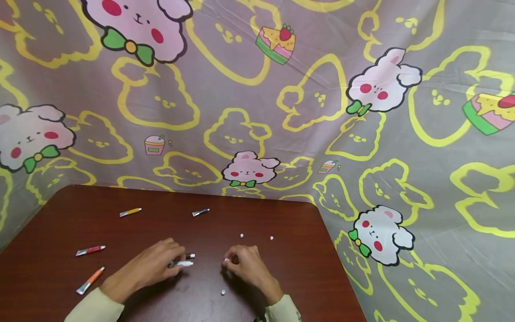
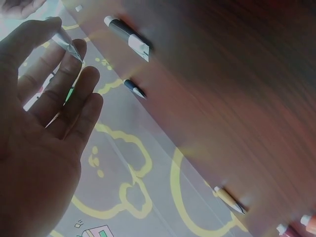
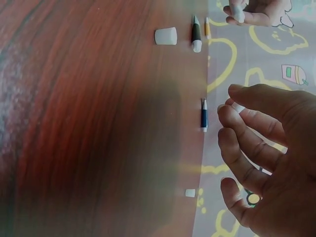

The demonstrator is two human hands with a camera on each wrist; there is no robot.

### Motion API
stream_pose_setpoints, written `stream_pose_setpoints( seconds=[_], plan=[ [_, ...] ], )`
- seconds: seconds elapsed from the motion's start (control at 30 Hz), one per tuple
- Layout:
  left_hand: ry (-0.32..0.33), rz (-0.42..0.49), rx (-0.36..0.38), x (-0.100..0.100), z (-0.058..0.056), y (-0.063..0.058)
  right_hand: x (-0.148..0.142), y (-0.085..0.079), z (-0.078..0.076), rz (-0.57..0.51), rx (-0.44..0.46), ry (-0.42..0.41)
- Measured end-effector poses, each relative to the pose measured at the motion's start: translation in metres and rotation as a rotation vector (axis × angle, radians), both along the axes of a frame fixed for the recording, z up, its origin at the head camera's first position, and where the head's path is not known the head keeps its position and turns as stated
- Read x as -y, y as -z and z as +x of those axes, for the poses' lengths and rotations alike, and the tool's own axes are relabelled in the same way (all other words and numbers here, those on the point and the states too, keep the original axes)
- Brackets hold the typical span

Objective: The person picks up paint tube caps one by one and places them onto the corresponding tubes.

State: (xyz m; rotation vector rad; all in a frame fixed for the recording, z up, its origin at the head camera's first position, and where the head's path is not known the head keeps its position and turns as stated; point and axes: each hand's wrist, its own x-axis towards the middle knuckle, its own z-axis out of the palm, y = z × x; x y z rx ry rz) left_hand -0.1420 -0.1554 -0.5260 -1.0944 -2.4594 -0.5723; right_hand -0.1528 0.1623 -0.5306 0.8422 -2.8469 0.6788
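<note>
Nearest on the brown, wood-grained surface (image 1: 314,277) lie a loose white cap (image 1: 223,292) and, well left, the orange tube (image 1: 90,280). The left hand (image 1: 157,260) pinches a white-ended tube (image 1: 186,264), its contents hidden; the black tube (image 1: 191,256) lies just beyond. The right hand (image 1: 250,266) pinches a small cap (image 1: 226,260). Farther out: the red tube (image 1: 90,251), two caps (image 1: 242,235), then dark-blue (image 1: 200,213) and yellow (image 1: 130,212) tubes, flat-ended. Wrinkled bunny-print fabric (image 1: 306,147) hangs behind.

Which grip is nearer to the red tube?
Left. In the head view, the left grip sits right of the red tube, apart from it; the right grip is farther right, beyond the left one.
</note>
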Motion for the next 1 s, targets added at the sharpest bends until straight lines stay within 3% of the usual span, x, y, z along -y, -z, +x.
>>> stream_pose_setpoints(
  seconds=[0.2,0.57,1.0],
  plan=[
    [0.001,0.011,-0.037,-0.0023,-0.0015,0.0024,0.0022,-0.0009,0.0017,0.000,-0.009,-0.011],
    [-0.014,-0.015,0.019,-0.0055,-0.0003,-0.0007,0.0059,-0.0023,0.0027,-0.005,-0.030,-0.042],
    [-0.010,-0.008,0.031,-0.0085,-0.0003,-0.0033,0.0097,0.0012,0.0016,-0.054,-0.042,-0.029]
  ],
)
